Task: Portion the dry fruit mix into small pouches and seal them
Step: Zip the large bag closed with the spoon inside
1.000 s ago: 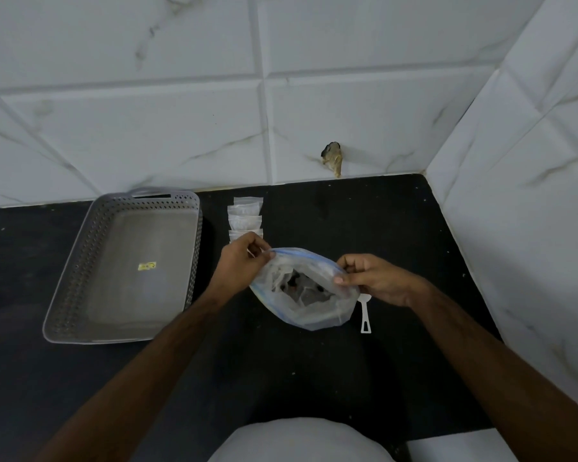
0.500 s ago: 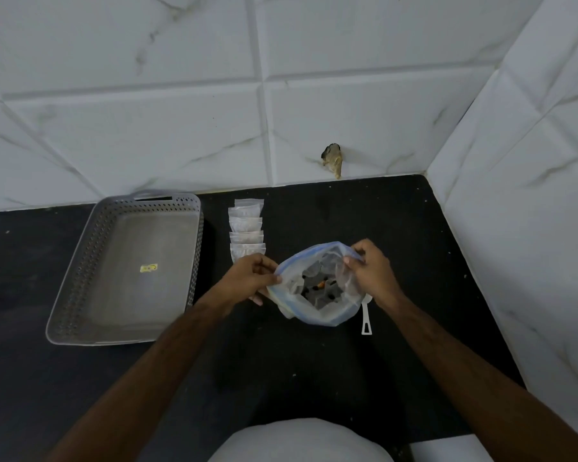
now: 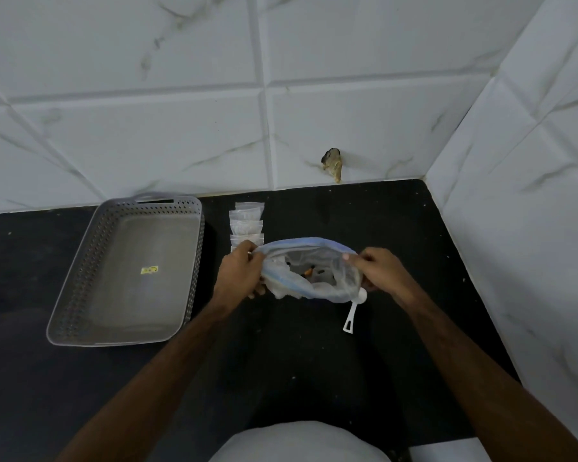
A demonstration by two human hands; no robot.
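Gripping the rim of the clear zip bag (image 3: pixel 311 271) at opposite sides, the left hand (image 3: pixel 239 273) and the right hand (image 3: pixel 379 271) each had fingers curled over the plastic and held its mouth stretched wide. Half a second before, that mouth had been narrower and taller, with the hands closer together; a second before, the right hand had sat lower at the bag's near side. Dark pieces and one orange bit of the dry fruit mix (image 3: pixel 309 273) showed inside. The bag rested on the black counter (image 3: pixel 281 361), about midway along its far part, near the tiled wall.

A white scoop (image 3: pixel 354 311) lay just under the bag's right corner, its bowl partly hidden by plastic and its handle pointing toward the near edge. Beyond the left hand, a row of small pouches (image 3: pixel 246 225) ran toward the wall edge; the nearest was partly covered by the knuckles. A grey perforated basket (image 3: pixel 194 261) stood beside them toward the left edge of the counter.
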